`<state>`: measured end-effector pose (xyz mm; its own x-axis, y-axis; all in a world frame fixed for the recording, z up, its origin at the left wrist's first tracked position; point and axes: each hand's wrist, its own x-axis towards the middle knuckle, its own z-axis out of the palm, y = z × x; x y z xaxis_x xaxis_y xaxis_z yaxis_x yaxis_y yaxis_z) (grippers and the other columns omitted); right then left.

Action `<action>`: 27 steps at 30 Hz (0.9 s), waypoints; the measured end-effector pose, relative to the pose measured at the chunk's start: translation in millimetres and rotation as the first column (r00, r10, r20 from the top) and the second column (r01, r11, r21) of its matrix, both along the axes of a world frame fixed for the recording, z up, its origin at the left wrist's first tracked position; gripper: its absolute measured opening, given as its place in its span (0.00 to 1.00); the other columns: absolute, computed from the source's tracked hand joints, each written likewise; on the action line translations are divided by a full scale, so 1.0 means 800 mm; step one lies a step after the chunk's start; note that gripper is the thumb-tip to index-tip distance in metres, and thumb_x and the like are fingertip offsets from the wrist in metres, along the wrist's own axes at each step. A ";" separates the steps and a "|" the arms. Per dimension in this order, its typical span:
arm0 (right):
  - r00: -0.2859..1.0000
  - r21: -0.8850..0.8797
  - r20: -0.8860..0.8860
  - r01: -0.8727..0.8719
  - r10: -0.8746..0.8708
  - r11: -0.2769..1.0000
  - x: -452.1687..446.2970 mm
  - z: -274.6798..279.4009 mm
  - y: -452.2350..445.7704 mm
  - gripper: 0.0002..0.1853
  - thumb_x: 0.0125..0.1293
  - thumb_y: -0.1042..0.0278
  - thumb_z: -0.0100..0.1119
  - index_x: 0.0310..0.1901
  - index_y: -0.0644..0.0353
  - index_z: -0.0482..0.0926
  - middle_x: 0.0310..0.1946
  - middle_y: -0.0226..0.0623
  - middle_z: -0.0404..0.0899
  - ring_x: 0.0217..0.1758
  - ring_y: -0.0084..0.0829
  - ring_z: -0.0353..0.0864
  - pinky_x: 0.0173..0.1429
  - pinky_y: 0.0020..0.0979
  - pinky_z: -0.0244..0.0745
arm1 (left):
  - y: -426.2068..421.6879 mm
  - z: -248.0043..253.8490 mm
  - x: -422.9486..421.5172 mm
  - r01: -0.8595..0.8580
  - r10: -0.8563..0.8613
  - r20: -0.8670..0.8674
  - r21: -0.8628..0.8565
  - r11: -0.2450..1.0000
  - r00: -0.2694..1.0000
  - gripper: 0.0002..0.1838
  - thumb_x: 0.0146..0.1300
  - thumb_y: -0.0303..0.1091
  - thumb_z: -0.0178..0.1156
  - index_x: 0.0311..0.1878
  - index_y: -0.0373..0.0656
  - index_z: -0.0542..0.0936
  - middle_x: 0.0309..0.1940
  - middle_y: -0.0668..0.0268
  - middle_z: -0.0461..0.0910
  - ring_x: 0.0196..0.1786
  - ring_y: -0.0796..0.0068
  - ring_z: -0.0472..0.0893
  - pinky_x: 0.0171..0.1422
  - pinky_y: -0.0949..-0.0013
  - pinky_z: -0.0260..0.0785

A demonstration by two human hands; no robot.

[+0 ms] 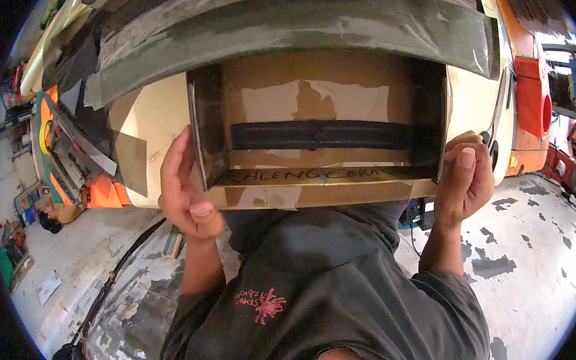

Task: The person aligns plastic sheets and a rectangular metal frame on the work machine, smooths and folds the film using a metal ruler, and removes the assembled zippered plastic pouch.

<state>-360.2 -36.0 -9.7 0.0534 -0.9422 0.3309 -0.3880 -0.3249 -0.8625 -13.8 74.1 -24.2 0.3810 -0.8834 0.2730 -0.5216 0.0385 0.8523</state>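
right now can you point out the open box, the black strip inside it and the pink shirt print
open box (pixel 316 99): head view, brown inner panel
black strip (pixel 317 135): head view, middle of its length
pink shirt print (pixel 269 304): head view, its middle

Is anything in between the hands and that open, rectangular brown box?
Nothing visible: the bare left hand is at one dark side of the open, rectangular brown box, the bare right hand at the other.

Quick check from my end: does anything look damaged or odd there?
Yes: the pale floor at the right is blotched with dark patches, as if its coating were worn through. The brown box between the left hand and right hand shows no obvious damage from this angle.
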 end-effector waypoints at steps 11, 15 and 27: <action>1.000 -0.039 0.006 -0.022 0.023 0.999 0.000 -0.003 0.000 0.16 0.85 0.68 0.52 0.36 0.67 0.77 0.29 0.40 0.79 0.32 0.30 0.75 0.38 0.31 0.69 | -0.002 0.002 -0.004 0.015 -0.018 -0.085 -0.042 0.999 0.996 0.60 0.75 0.76 0.54 0.78 0.15 0.63 0.74 0.33 0.73 0.76 0.45 0.77 0.81 0.51 0.68; 0.999 -0.115 -0.027 -0.037 0.034 0.993 0.000 -0.004 -0.003 0.13 0.83 0.72 0.54 0.36 0.67 0.77 0.28 0.40 0.79 0.30 0.30 0.75 0.36 0.31 0.70 | 0.000 -0.001 0.001 0.021 -0.024 -0.094 -0.037 0.999 0.995 0.57 0.76 0.73 0.55 0.78 0.17 0.63 0.74 0.36 0.74 0.75 0.46 0.78 0.80 0.51 0.69; 0.999 -0.136 -0.041 -0.030 0.025 0.990 0.002 -0.003 0.000 0.13 0.81 0.74 0.57 0.34 0.67 0.78 0.27 0.39 0.78 0.28 0.30 0.75 0.34 0.32 0.69 | 0.000 0.005 -0.003 -0.014 0.013 -0.038 -0.019 1.000 0.999 0.49 0.78 0.62 0.55 0.79 0.19 0.64 0.73 0.37 0.75 0.74 0.48 0.79 0.79 0.52 0.70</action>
